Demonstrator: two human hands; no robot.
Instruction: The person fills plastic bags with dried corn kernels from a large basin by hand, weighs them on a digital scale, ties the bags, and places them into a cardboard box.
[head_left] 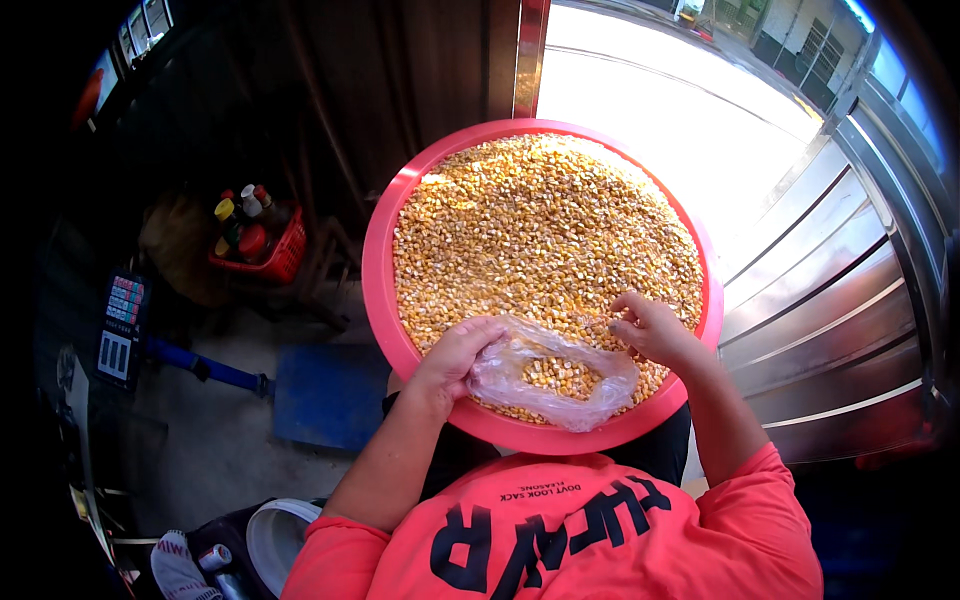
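Note:
A wide pink tub point(380, 262) full of yellow corn kernels point(540, 230) is in front of me. My left hand point(462, 355) grips the left end of a thin clear plastic bag point(560, 400), whose opening faces up with kernels showing inside. My right hand point(650, 325) is over the kernels at the bag's right side, fingers loosely bent and apart, with nothing that I can make out held in them.
A digital scale display point(122, 330) with a blue platform point(320, 390) stands left. A red basket of bottles point(270, 255) sits on a wooden chair. A white bucket point(275, 535) is low left. A bright doorway lies behind the tub, with metal shutter panels point(830, 300) right.

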